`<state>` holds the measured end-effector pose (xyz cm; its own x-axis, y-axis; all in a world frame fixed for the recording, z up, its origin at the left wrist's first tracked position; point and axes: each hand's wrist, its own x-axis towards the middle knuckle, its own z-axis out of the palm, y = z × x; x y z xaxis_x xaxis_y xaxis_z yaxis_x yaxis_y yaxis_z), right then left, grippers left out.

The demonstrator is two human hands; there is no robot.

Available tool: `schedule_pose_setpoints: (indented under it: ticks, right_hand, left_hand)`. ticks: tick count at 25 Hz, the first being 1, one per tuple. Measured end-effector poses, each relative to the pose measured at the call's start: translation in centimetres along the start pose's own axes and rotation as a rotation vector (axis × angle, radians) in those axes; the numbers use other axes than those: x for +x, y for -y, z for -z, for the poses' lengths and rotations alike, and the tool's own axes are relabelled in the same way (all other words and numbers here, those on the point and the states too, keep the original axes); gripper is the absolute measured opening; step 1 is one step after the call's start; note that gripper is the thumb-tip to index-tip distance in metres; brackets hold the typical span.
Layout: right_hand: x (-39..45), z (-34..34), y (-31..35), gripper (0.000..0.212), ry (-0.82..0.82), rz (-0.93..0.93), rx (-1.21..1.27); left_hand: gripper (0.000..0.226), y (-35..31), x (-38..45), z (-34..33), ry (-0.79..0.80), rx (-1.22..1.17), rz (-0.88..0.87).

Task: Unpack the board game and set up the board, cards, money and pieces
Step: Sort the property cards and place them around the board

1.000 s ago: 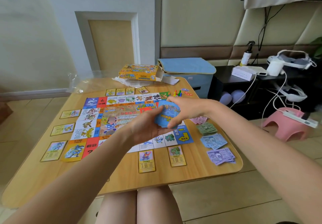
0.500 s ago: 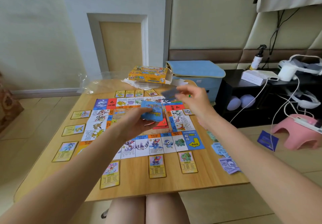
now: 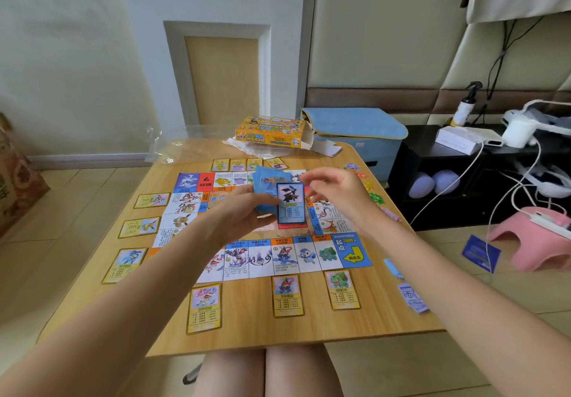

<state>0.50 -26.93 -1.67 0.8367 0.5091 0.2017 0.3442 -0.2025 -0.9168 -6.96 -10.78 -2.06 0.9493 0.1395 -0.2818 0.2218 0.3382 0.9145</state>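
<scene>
Above the flat paper board (image 3: 272, 236), the left hand (image 3: 238, 214) grips glossy rectangular blue cards (image 3: 278, 192); the right hand (image 3: 336, 192) hovers loosely curled.

I logged this as a home, likely a bedroom or living room. Padded wall panels (image 3: 380, 34) ran behind a blue-topped storage box (image 3: 355, 127). A low black shelf (image 3: 432, 180) carried a spray bottle (image 3: 463, 109) and charging cables (image 3: 463, 174). A pink plastic stool (image 3: 531, 242) stood on the tiled floor (image 3: 401, 365). The small wooden counter (image 3: 309, 328) sat over bare knees.
</scene>
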Motion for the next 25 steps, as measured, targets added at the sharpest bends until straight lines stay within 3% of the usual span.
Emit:
schedule_pose_setpoints:
  ticks: [6, 8, 11, 13, 15, 20, 23, 25]
  right_hand:
    - [0.7, -0.9, 0.3, 0.024, 0.163, -0.142, -0.031]
    - [1.6, -1.1, -0.3, 0.019, 0.098, -0.194, -0.004]
    - [4.8, 0.3, -1.5, 0.015, -0.157, -0.266, 0.069]
    - [7.4, 1.3, -1.6, 0.016, -0.152, -0.292, 0.124]
    - [10.5, 1.9, -1.8, 0.018, -0.038, -0.335, 0.167]
    - [19.2, 2.0, -4.3, 0.038, 0.145, -0.279, -0.484]
    - [23.1, 1.6, -6.2, 0.046, 0.153, -0.275, -0.616]
    - [24.7, 1.1, -7.2, 0.038, 0.212, -0.254, -0.711]
  left_hand:
    - [0.016, -0.3, 0.6, 0.6, -0.04, 0.05, -0.052]
    - [0.018, -0.5, 1.4, 0.9, -0.051, 0.073, -0.044]
    - [0.022, -1.0, 3.4, 1.9, -0.078, 0.127, -0.051]
    - [0.025, -1.4, 5.1, 2.6, -0.127, 0.169, -0.052]
    - [0.023, -2.2, 7.3, 3.1, -0.172, 0.22, -0.071]
    - [0.024, -5.2, 14.1, 4.6, -0.244, 0.201, -0.125]
    - [0.028, -5.7, 17.1, 5.6, -0.204, 0.195, -0.112]
    - [0.03, -5.7, 18.5, 6.2, -0.18, 0.193, -0.111]
